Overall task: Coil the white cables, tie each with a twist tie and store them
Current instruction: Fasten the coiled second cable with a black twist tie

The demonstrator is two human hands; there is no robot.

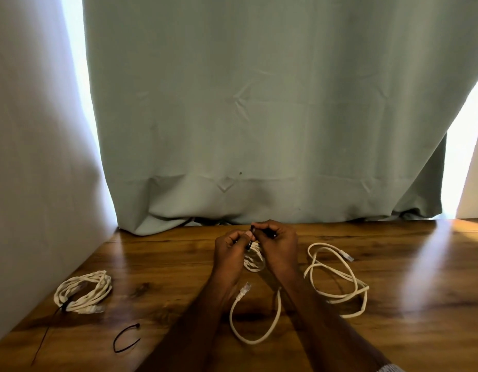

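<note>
My left hand [231, 249] and my right hand [279, 247] meet above the wooden table [179, 264], both pinching a thin black tie [250, 238] at the top of a small white cable coil [254, 260] held between them. The coil's loose tail [255, 322] loops down on the table and ends in a clear plug [244, 288]. A tied white coil [83, 291] lies at the left, bound by a black tie with a long tail. A loose white cable [337, 277] sprawls at the right. A spare black tie [125, 336] lies curled near the front left.
A grey-green curtain [259, 116] hangs behind the table's far edge, its hem resting on the wood. A pale wall [31, 157] borders the table on the left. Bright light shines through gaps at both sides of the curtain.
</note>
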